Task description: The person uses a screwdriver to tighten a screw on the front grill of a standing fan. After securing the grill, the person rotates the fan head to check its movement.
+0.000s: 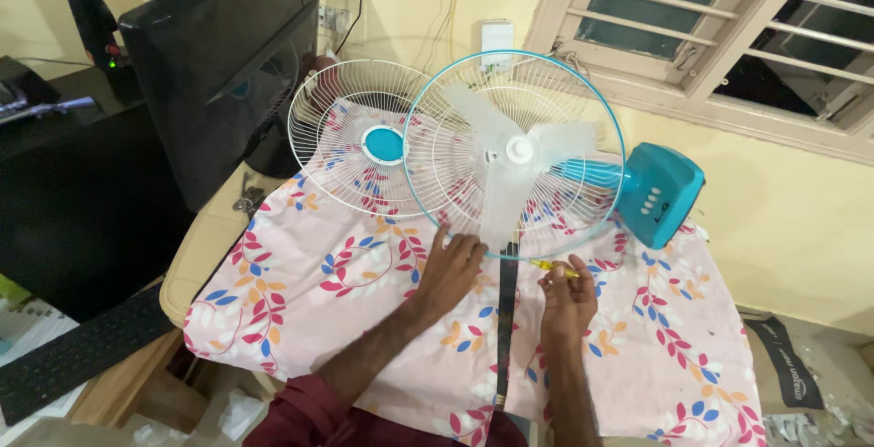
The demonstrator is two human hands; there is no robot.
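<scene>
A teal table fan lies on its back on a floral cloth, its rear wire guard with a teal rim facing up and the translucent white blades mounted on it. The detached front guard, white with a teal centre disc, leans behind it to the left. My left hand rests on the lower rim of the rear guard. My right hand holds a small yellow-handled screwdriver just below the rim. A dark flat strip lies on the cloth between my hands.
A black monitor stands at the left, with a black keyboard lower left. A louvred window is at the upper right above a yellow wall. A cardboard box sits at the lower right.
</scene>
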